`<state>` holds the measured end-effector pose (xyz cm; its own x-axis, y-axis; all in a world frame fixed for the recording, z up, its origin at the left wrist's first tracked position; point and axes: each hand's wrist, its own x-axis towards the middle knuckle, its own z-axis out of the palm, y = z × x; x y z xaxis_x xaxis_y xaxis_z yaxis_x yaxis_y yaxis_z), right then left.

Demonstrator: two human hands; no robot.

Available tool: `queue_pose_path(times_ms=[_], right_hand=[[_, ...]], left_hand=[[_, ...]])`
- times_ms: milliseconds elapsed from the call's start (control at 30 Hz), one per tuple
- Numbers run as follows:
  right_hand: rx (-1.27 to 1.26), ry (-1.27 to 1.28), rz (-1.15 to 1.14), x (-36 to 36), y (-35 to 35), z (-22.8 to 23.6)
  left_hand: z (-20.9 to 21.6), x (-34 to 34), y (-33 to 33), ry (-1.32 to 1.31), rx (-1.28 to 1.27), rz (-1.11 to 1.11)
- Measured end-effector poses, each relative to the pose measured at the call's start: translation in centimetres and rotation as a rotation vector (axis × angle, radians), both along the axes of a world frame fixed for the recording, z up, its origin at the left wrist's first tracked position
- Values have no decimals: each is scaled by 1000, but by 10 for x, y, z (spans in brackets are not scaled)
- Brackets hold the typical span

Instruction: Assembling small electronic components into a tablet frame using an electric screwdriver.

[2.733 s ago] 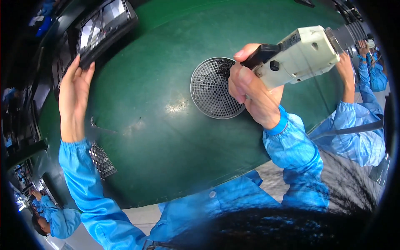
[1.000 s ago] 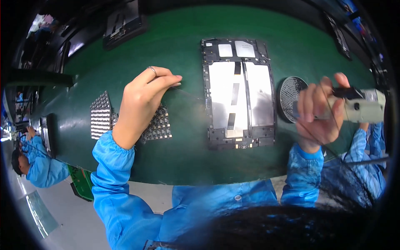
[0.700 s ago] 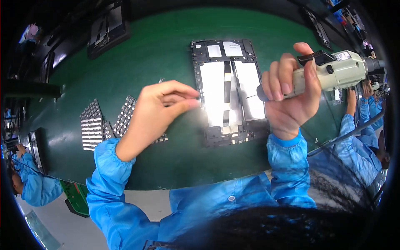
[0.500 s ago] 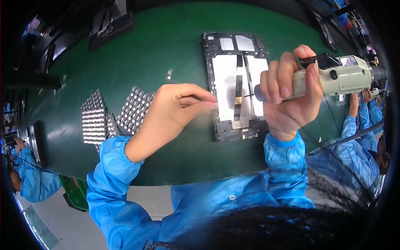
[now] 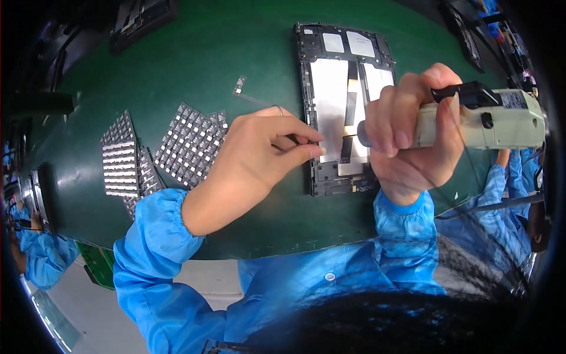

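Observation:
An opened tablet-like device lies on the green table, with a black frame, silver-white panels and a dark ribbon cable down its middle. My left hand is at its left edge, thumb and forefinger pinched. Something dark shows between those fingers, too hidden to name. My right hand wraps round a pale electric screwdriver with a black lever on top. The tool lies nearly level, its thin bit pointing left over the device's lower panels. Beyond my left hand is a small strip part with a thin tail reaching toward the hand.
Sheets of small dark-and-white parts and a striped sheet lie left of my left hand. A black device sits at the far left. Another black unit stands at the far right. Blue-sleeved people work at both sides.
The whole view has shifted, so the device appears higher and further right. My left fingers have parted slightly, showing the dark thing between them. The screwdriver stays in my right hand.

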<state>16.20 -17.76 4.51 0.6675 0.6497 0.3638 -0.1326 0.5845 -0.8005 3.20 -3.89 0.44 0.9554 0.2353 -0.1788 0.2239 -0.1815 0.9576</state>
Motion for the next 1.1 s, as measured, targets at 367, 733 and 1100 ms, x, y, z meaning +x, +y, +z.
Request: queue_pose_path(times_ms=[367,733,1100], right_hand=[[-199,-181,41,-19,17,-14],[-262,-328,-21,-24,15,-18],[-250,-255,-23,-31,20,-22]], left_hand=[[-16,3,6,-14,-278,42],[-24,-3,7,-64,-276,31],[-21,-7,7,-79,-244,31]])
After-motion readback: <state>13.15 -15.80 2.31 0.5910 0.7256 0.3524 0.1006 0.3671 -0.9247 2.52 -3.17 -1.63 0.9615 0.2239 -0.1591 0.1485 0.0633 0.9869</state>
